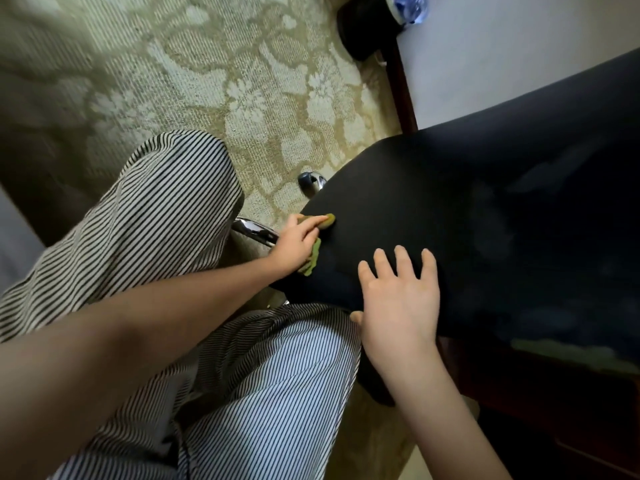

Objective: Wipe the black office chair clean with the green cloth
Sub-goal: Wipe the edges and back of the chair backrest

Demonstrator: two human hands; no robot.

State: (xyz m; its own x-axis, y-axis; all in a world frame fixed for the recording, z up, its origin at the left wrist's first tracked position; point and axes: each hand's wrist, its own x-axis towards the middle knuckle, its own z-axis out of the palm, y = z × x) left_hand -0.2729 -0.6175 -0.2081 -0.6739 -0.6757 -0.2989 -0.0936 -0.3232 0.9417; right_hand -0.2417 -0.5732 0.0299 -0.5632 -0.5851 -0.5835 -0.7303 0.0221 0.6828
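Black office chair (450, 202) fills the right half of the view, its padded seat showing pale smudges (493, 233) toward the right. Green cloth (313, 259) sits bunched against the seat's left edge, where the left hand (296, 242) grips it with fingers curled over the top. Just right of it and nearer, the right hand (398, 299) lies flat on the seat, fingers spread and holding nothing. Chrome base legs (256, 230) show under the left edge. Striped trousers (156, 220) cover the near left, over a patterned carpet (207, 81).
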